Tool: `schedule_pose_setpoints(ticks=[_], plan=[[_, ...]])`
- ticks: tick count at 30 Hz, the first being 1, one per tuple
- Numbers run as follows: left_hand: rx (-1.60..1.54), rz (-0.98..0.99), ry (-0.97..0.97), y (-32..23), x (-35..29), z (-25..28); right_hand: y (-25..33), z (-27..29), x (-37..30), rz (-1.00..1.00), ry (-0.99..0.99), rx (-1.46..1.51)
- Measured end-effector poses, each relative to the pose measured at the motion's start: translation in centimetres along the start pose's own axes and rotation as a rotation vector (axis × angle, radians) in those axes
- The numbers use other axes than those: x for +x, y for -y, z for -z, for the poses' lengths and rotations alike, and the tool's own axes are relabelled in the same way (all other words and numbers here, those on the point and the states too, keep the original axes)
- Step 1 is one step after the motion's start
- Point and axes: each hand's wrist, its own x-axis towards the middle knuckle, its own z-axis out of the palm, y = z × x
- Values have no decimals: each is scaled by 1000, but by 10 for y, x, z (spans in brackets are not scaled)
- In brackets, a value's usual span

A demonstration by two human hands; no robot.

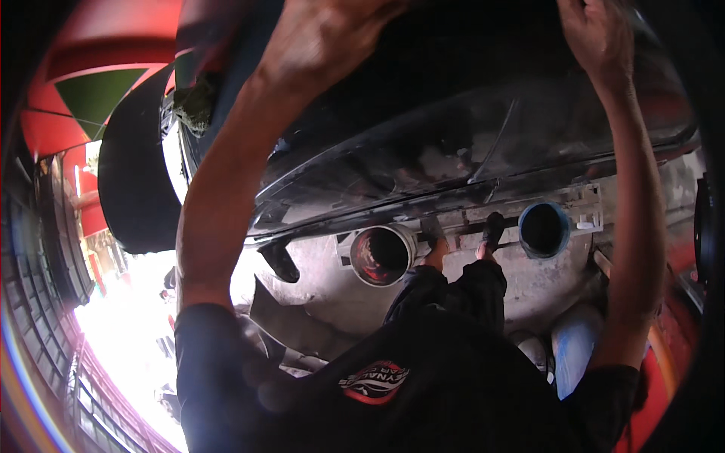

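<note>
Glossy black car side [563, 124]: long axis left to right, neither hand clearly nearer. Left hand [328, 30] over its left part, right hand [600, 34] over its right; finger closure and contact, cannot tell.

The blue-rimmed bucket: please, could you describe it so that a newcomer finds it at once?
Find the large, glossy dark panel, then look just below its lower edge. There the bucket shows between the person's right foot and right forearm. Its blue rim sets it apart from the pale-rimmed bucket left of both feet.
</note>
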Motion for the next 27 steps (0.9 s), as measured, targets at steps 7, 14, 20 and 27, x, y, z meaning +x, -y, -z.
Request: schedule_pose_setpoints(ticks=[7, 14, 20, 27], plan=[[170, 239, 39, -2, -67, 37, 75, -2, 6, 393, 237, -687], [730, -149, 170, 6, 33, -27, 72, 13, 19, 318, 310, -562], [79, 364, 16, -8, -25, 7, 39, 63, 47, 373, 193, -780], [71, -26, -103, -17, 88, -51, 37, 46, 37, 319, 206, -725]])
